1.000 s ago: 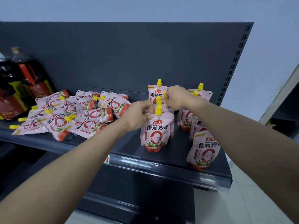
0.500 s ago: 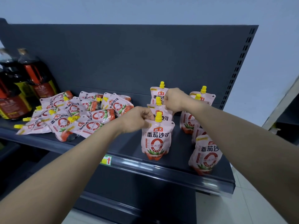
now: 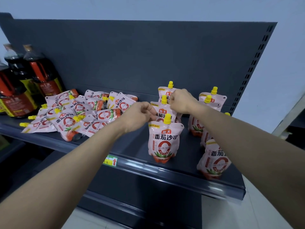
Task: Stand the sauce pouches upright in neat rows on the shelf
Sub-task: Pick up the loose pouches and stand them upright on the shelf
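Pink sauce pouches with yellow caps stand in two columns on the right of the dark shelf (image 3: 165, 173). In the left column are a back pouch (image 3: 165, 92), a middle pouch (image 3: 163, 112) and a front pouch (image 3: 165, 141). My left hand (image 3: 140, 115) pinches the middle pouch's left edge. My right hand (image 3: 181, 101) pinches its top right corner beside the cap. The front pouch stands free. In the right column, a back pouch (image 3: 214, 100) and a front pouch (image 3: 214, 161) stand upright, and my right arm partly hides those between.
A loose pile of several pouches (image 3: 79, 116) lies flat on the shelf's left half. Dark sauce bottles (image 3: 24, 83) stand at the far left. A price tag (image 3: 110, 160) sits on the shelf's front rail. The shelf's back panel rises right behind the pouches.
Both hands stay at the middle pouch, with only small shifts of the fingers. The upright pouches have hardly moved.
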Available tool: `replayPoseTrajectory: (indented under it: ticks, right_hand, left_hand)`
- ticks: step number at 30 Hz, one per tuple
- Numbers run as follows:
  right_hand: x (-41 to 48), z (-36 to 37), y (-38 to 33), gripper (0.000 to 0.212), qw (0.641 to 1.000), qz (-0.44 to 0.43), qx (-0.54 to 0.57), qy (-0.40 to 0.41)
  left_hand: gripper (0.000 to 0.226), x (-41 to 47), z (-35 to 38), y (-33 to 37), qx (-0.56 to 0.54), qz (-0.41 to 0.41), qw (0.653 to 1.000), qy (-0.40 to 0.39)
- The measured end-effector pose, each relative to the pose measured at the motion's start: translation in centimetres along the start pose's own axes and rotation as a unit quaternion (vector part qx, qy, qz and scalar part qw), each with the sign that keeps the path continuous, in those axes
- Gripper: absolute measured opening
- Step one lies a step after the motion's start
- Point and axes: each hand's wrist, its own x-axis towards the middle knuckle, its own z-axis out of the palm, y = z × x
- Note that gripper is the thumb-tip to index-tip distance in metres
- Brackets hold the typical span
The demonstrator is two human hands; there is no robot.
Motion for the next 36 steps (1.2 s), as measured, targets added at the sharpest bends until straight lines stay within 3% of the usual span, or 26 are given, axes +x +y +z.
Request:
replayPoseTrajectory:
  ticks: [5,17,23,29,36]
  right_hand:
    - [0.1,-1.0,0.0,0.013,0.999,-0.004,0.008,-0.035]
    - [2.4,-4.6,-5.9,0.030,0.998,-0.045,0.039,0.023]
    - [5.4,-2.1,-10.2,0.020,0.996,-0.082,0.025,-0.036]
    - [10.4,1.6,-14.0,0.021,0.989,-0.104,-0.021,-0.099]
    - [16.4,5.5,-16.9,0.036,0.983,-0.093,-0.067,-0.143]
  left_hand:
    - [0.036,0.4,-0.4,-0.6,0.015,0.011,0.999,0.039]
    - [0.027,2.4,-5.0,-3.4,0.053,-0.007,0.995,0.084]
    - [0.021,4.5,-10.5,-6.5,0.178,-0.046,0.971,0.154]
    - [0.025,6.2,-15.3,-9.9,0.259,-0.110,0.948,0.149]
    - [0.025,9.1,-19.3,-13.1,0.259,-0.129,0.950,0.115]
